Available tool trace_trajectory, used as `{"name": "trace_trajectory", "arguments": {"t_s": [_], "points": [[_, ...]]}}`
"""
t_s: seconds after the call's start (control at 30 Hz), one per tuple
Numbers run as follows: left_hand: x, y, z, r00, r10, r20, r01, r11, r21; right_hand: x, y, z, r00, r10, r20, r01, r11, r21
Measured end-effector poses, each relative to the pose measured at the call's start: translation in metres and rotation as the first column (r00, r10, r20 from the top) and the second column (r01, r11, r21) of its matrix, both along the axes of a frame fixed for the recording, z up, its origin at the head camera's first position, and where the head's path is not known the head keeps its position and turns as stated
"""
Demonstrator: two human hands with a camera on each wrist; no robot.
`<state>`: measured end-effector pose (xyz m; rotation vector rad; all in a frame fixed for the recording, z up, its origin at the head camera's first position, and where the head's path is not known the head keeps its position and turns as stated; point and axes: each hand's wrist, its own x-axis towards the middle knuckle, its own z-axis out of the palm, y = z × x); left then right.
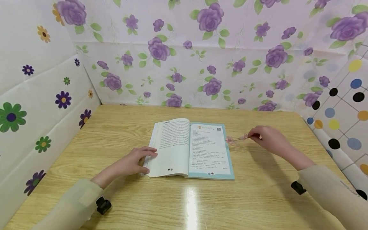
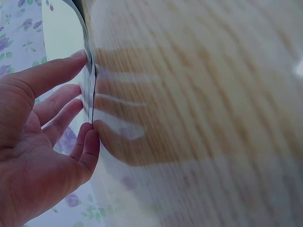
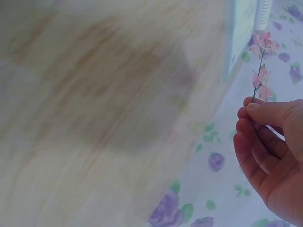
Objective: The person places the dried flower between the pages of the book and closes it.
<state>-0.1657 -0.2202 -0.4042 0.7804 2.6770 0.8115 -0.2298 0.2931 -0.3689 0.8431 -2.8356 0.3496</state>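
Note:
An open book (image 1: pixel 174 159) lies on the table with printed pages facing up and a blue border on its right page. My left hand (image 1: pixel 135 161) rests at the book's left edge, thumb apart from the fingers. In the left wrist view, relaxed fingers (image 2: pixel 61 71) touch the stacked page edges. To the right of the book, my right hand (image 1: pixel 265 138) pinches the stem of a small pink flower sprig (image 3: pixel 262 75) between thumb and fingertips. Its blossoms point left and reach the book's right edge in the head view.
The wood-grain table (image 1: pixel 120 127) carries the book. Behind it hangs a sheet with purple roses (image 1: pixel 212 86). A flower-patterned sheet (image 1: pixel 26 86) borders the left side, a dotted sheet (image 1: pixel 345 118) the right. Each sleeve has a small black device (image 1: pixel 103 205) on it.

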Motion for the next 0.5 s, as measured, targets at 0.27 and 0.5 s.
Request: {"name": "trace_trajectory", "arguments": {"t_s": [0.27, 0.5], "points": [[0.000, 0.000, 0.001, 1.000, -0.002, -0.001, 0.002, 1.000, 0.000, -0.012, -0.027, 0.009, 0.999, 0.023, 0.030, -0.024, 0.999, 0.030], [-0.001, 0.000, -0.001, 1.000, -0.005, -0.002, 0.005, 1.000, 0.004, -0.020, -0.052, 0.010, 0.995, 0.084, 0.046, -0.087, 0.994, 0.070]]}}
